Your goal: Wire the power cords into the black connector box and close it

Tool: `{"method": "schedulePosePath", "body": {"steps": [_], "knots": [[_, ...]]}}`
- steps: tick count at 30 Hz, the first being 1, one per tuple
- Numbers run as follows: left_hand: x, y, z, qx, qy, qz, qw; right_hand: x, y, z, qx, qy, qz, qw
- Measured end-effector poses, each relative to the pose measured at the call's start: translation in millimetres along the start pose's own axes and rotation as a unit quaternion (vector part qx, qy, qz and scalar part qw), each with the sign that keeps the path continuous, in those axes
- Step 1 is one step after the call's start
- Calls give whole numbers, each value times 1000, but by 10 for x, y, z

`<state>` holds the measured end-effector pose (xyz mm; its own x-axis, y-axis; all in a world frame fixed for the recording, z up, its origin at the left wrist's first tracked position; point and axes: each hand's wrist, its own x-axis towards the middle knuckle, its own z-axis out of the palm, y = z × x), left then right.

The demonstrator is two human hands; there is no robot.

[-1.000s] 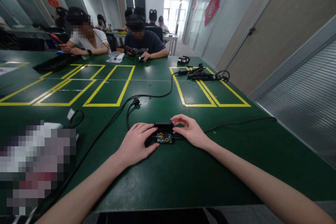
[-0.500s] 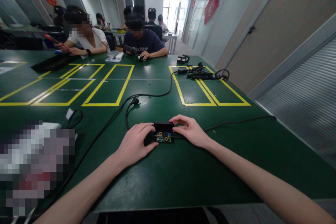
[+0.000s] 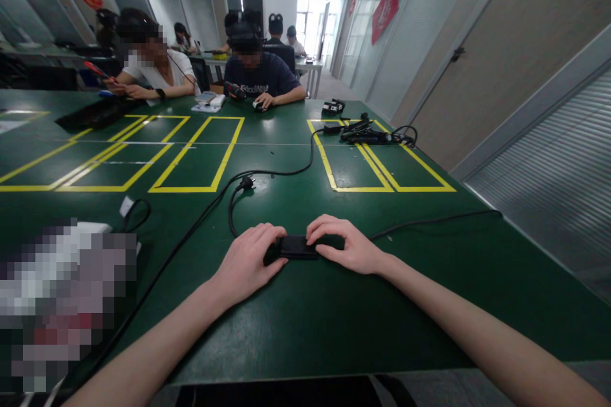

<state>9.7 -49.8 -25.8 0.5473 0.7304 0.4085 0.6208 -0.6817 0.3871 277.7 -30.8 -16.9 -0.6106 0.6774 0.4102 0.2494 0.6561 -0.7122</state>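
Observation:
A small black box (image 3: 296,247) lies flat on the green table (image 3: 305,324) right in front of me, its black cover on top. My left hand (image 3: 248,261) grips its left end with curled fingers. My right hand (image 3: 344,247) presses on its right end, fingers bent over the cover. A black cable (image 3: 429,222) runs from the box to the right across the table.
Another black cable with a plug (image 3: 245,184) loops just beyond the box. Yellow tape rectangles (image 3: 195,152) mark the table. A pile of black adapters and cables (image 3: 367,135) lies far right. Two people (image 3: 260,79) sit at the far side. A blurred object (image 3: 67,299) sits near left.
The black cover, which stood tilted up behind the exposed circuit board, has been lowered over it; the board no longer shows. Both hands stay at the box's ends.

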Motion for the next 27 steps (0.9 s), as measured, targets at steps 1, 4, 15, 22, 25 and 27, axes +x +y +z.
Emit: {"method": "schedulePosePath", "body": {"steps": [1, 4, 15, 22, 25, 27], "knots": [[1, 0, -1, 0, 1, 8, 1000, -3, 3, 11, -12, -2, -10, 1000], [6, -11, -2, -3, 5, 19, 1000, -16, 18, 45, -57, -15, -26, 998], [74, -14, 14, 12, -5, 6, 1000, 7, 30, 106, -240, -25, -64, 968], [65, 25, 4, 6, -30, 4, 1000, -17, 9, 175, -140, -1, -39, 989], [61, 34, 7, 4, -39, 11, 999, -8, -19, 198, -108, 23, -25, 994], [57, 40, 9, 5, -41, 14, 999, 2, -41, 201, -93, 24, -22, 995]]}}
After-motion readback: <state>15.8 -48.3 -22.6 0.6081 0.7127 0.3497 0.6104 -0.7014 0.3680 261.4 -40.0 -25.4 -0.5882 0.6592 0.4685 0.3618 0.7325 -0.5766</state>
